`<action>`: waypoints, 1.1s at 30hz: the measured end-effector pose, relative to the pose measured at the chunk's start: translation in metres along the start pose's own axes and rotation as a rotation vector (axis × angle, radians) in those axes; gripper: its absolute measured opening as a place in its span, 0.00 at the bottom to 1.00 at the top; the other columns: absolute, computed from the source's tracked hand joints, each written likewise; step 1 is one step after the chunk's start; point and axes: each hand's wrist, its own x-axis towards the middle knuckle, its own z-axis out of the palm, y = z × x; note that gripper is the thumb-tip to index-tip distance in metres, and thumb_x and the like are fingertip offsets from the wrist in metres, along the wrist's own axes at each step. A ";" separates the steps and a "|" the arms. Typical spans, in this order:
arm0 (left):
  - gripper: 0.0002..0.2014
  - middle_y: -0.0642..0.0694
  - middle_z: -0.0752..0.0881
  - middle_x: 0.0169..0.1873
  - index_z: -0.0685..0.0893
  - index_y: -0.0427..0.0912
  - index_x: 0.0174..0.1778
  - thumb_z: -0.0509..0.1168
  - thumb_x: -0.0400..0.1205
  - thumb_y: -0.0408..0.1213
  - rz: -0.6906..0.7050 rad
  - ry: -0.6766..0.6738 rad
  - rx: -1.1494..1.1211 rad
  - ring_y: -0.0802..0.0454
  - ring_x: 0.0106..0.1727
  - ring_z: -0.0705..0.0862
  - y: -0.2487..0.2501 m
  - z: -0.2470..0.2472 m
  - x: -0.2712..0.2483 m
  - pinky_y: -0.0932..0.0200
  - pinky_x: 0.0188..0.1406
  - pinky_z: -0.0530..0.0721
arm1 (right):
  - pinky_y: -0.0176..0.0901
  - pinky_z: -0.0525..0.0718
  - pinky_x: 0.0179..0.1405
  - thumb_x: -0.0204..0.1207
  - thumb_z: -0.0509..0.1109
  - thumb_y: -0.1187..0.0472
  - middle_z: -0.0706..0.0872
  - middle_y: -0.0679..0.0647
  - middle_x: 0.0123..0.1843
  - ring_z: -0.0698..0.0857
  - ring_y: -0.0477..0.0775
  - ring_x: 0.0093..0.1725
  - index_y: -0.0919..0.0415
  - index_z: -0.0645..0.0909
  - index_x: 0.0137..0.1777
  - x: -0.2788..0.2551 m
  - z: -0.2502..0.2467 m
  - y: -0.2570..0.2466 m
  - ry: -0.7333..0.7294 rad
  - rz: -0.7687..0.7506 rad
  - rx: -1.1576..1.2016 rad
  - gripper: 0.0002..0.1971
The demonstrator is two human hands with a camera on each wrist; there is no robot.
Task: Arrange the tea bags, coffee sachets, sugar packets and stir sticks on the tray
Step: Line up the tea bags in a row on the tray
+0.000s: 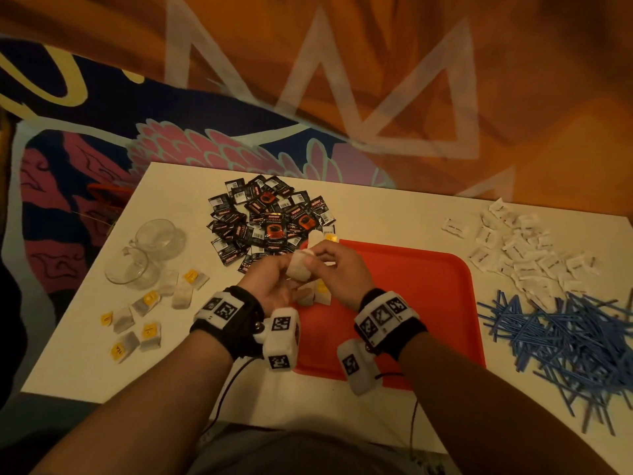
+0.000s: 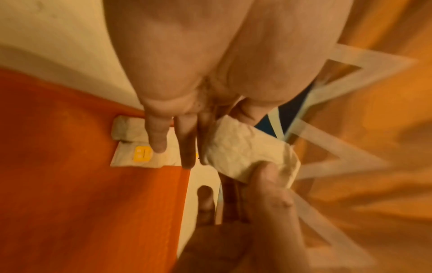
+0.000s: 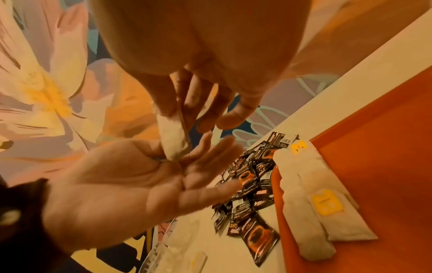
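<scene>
holding one tea bag (image 1: 298, 266) up in the air, both hands meet over the far left edge of the red tray (image 1: 442, 303). the right hand (image 1: 334, 269) pinches the top of the bag with its thumb and first fingers. the left hand (image 1: 274, 286) is spread open with the palm up, and the bottom of the bag rests on its fingers (image 3: 210, 147).

a few tea bags (image 3: 325, 208) already lie in a row on the tray, near its left edge. more tea bags (image 1: 147, 317) still sit on the white table (image 1: 394, 210) to the left, close to two glass cups (image 1: 147, 252). the black coffee sachets (image 1: 267, 221) are in a pile behind the tray. the white sugar packets (image 1: 524, 255) and blue stir sticks (image 1: 561, 344) are on the right, all off the tray.

some things could go wrong. the bag is soft and thin, so a hard pinch could tear it and spill tea. the pinch is small, so the bag could slip and land crooked on the row. the tag and string are hard to see, and they could get tangled in fingers. the hands could also bump the row when they put the bag down. the coffee pile sits right by the tray corner, so a wrist could knock sachets around.
</scene>
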 end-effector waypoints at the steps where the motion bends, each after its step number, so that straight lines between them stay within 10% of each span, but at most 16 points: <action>1: 0.14 0.41 0.88 0.50 0.87 0.37 0.61 0.59 0.85 0.33 0.057 0.026 0.062 0.47 0.47 0.88 0.000 0.001 0.000 0.50 0.48 0.84 | 0.29 0.78 0.39 0.80 0.72 0.60 0.87 0.44 0.38 0.83 0.37 0.39 0.56 0.84 0.45 0.002 -0.003 0.001 0.002 0.008 -0.026 0.02; 6: 0.06 0.46 0.91 0.51 0.90 0.45 0.51 0.70 0.83 0.40 0.490 0.030 0.482 0.47 0.57 0.88 0.006 0.005 -0.007 0.50 0.60 0.84 | 0.33 0.71 0.29 0.80 0.72 0.57 0.83 0.43 0.29 0.76 0.35 0.23 0.48 0.79 0.41 0.008 -0.014 0.004 -0.004 0.087 -0.072 0.07; 11: 0.04 0.44 0.91 0.42 0.90 0.47 0.41 0.75 0.79 0.32 0.690 0.118 0.630 0.48 0.46 0.89 0.012 0.013 -0.007 0.48 0.53 0.89 | 0.28 0.78 0.36 0.75 0.77 0.61 0.87 0.45 0.34 0.82 0.33 0.31 0.54 0.85 0.45 0.003 -0.016 0.002 -0.013 0.048 -0.044 0.04; 22: 0.06 0.46 0.90 0.38 0.89 0.45 0.40 0.72 0.82 0.33 0.643 0.199 0.567 0.57 0.37 0.87 0.011 0.006 0.002 0.59 0.38 0.86 | 0.27 0.81 0.39 0.72 0.80 0.62 0.87 0.44 0.38 0.85 0.37 0.36 0.53 0.86 0.41 0.000 -0.005 0.015 0.011 0.157 0.077 0.05; 26: 0.06 0.44 0.92 0.39 0.91 0.49 0.39 0.74 0.81 0.35 0.582 0.215 0.577 0.42 0.44 0.90 0.006 -0.009 0.010 0.43 0.48 0.90 | 0.27 0.81 0.32 0.74 0.78 0.62 0.87 0.47 0.36 0.86 0.43 0.34 0.52 0.85 0.39 -0.002 0.006 0.025 0.030 0.201 0.085 0.06; 33: 0.03 0.46 0.89 0.45 0.88 0.51 0.44 0.73 0.81 0.37 0.446 0.327 0.679 0.47 0.48 0.88 -0.010 -0.054 0.022 0.49 0.49 0.88 | 0.28 0.74 0.36 0.77 0.75 0.56 0.85 0.46 0.47 0.83 0.46 0.50 0.56 0.87 0.53 -0.010 0.027 0.068 -0.029 0.538 -0.112 0.08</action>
